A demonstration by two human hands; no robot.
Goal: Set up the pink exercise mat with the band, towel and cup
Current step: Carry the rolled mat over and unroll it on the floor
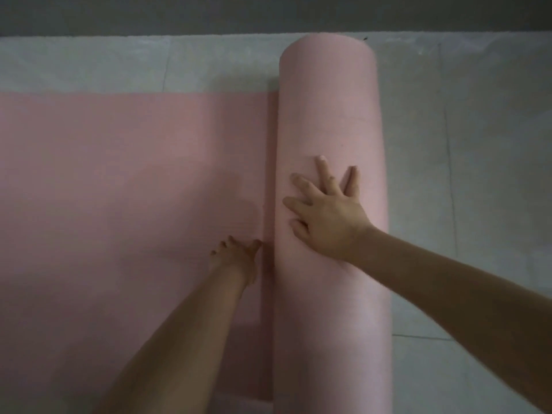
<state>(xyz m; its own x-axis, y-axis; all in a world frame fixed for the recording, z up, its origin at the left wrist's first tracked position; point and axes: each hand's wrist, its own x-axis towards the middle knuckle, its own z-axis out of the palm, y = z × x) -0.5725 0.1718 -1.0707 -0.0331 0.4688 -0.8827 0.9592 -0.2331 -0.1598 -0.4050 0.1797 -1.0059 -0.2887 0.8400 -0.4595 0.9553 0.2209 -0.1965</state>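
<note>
Right, the pink exercise mat (119,189) is partly spread across the pale tiled floor (478,174), flat on one side and wound into a thick roll (331,115) on the other. Up on that roll sits the right hand (325,216), palm down and spread wide, fingers (322,168) fanned across the curved pink surface, pressing flat on it and gripping nothing. The roll runs away beyond those fingertips towards a grey wall (268,13), and back towards the person underneath the right forearm (448,294), which comes in from the bare-floor side.

Just beside the right hand, lower down on the flat sheet, is the left hand (236,258). It rests palm down on the unrolled pink surface right at the foot of the roll, fingers loosely spread, thumb pointing at the crease where flat mat meets roll. Whether the thumb actually touches the roll is hard to tell, the light is dim there. It too holds nothing. The left forearm (179,339) lies over the flat part of the mat, reaching back towards the person.

Out past the left hand the flat sheet stretches away to the side, its far edge straight against the floor. On the other side of the right hand, beyond the roll, there is only bare tile with faint grout lines. The two hands are near each other, the right higher on the roll, the left down at mat level.
</note>
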